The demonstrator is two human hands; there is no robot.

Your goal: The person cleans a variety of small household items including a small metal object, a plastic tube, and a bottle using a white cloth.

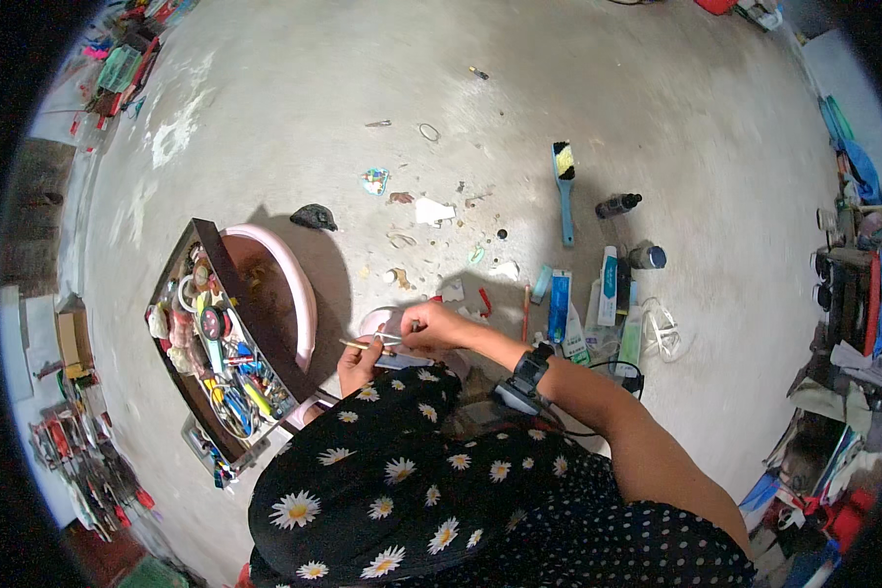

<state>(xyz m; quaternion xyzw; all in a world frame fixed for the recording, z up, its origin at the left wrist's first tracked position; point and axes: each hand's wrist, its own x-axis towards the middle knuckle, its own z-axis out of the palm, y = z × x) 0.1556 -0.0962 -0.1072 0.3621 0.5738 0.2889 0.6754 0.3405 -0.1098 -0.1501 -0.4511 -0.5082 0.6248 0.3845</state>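
Observation:
My left hand (358,365) holds a thin light-brown stick (354,343), perhaps a pencil or brush, between thumb and fingers. Close beside it, my right hand (435,325) has its fingers bent together around something small and dark that I cannot make out. Thin white strands (388,338) span the gap between the two hands. Under them sits a pale pink round object (377,319), partly covered by the hands. A flat grey-white piece (404,361) lies below my left fingers, near the daisy-print cloth on my lap.
At left, a drawer (211,246) packed with small items rests on a pink-rimmed basin (305,301). Scraps, including a white piece (434,212), litter the concrete floor. To the right are a blue-handled brush (566,213), a blue tube (559,305), a dark bottle (617,206) and clear plastic (661,331).

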